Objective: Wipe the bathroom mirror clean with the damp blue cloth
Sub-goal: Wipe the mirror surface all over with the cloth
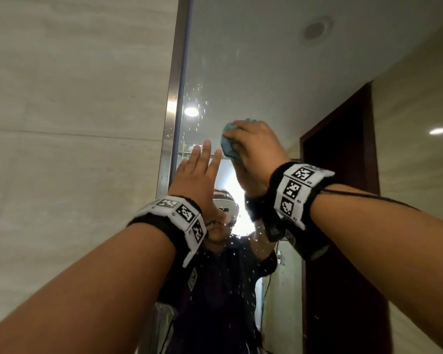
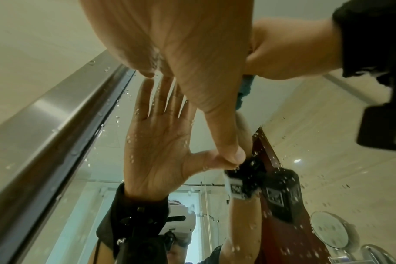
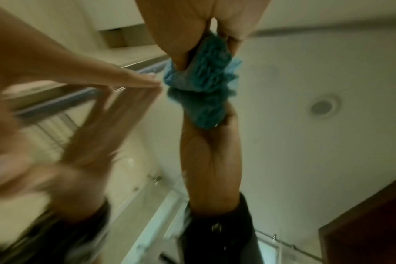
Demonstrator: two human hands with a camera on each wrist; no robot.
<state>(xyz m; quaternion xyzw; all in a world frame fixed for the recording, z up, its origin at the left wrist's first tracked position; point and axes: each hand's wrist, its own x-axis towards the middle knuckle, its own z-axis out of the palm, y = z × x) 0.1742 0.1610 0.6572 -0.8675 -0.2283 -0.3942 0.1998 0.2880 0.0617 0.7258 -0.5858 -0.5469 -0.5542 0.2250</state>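
The bathroom mirror (image 1: 241, 60) fills the right of the head view, and water drops (image 1: 193, 98) speckle it near its left edge. My right hand (image 1: 253, 146) grips the bunched blue cloth (image 1: 229, 145) and holds it against the glass. In the right wrist view the cloth (image 3: 203, 75) bulges out of the right hand (image 3: 192, 35), meeting its own reflection. My left hand (image 1: 202, 167) lies flat, fingers straight, on the mirror just left of the cloth. In the left wrist view its fingertips (image 2: 147, 73) and thumb touch the wet mirror (image 2: 328, 125).
A brushed metal frame (image 1: 174, 98) runs down the mirror's left edge, with beige wall tile (image 1: 74, 123) beyond it. The glass reflects a dark wooden door (image 1: 343, 162), ceiling lights and the person. A small round mirror (image 2: 328, 230) shows at the lower right.
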